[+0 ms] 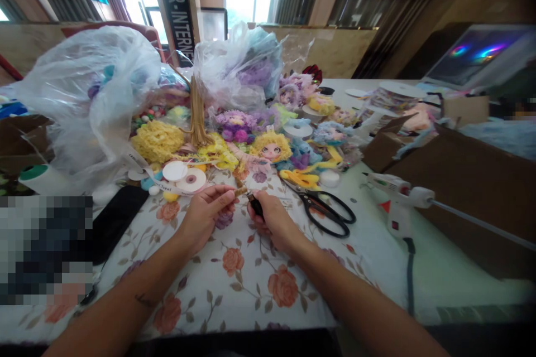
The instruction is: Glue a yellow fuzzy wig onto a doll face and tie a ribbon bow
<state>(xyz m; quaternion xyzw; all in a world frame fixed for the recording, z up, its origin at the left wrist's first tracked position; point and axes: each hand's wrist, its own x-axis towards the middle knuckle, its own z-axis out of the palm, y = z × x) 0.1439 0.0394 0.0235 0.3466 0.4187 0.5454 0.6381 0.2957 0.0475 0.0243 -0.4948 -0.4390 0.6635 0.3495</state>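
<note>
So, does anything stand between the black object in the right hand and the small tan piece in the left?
Nothing visible does. The small tan piece sticks out of the left hand toward the black object in the right hand; whether they touch is too small to tell. The scissors lie off to the right.

On the table, a cloth is running down to the near edge. Over it, the left hand is holding a small piece, just beside a small tool that the right hand is gripping. Scissors are lying right of the right hand. Behind the hands a doll head is resting; ribbon spools are lying to its left, a thread cone near the left edge. A plastic bag is occupying the far left corner, a second bag the far edge's middle. A glue gun is sitting between the scissors and a cardboard box along the right edge
</note>
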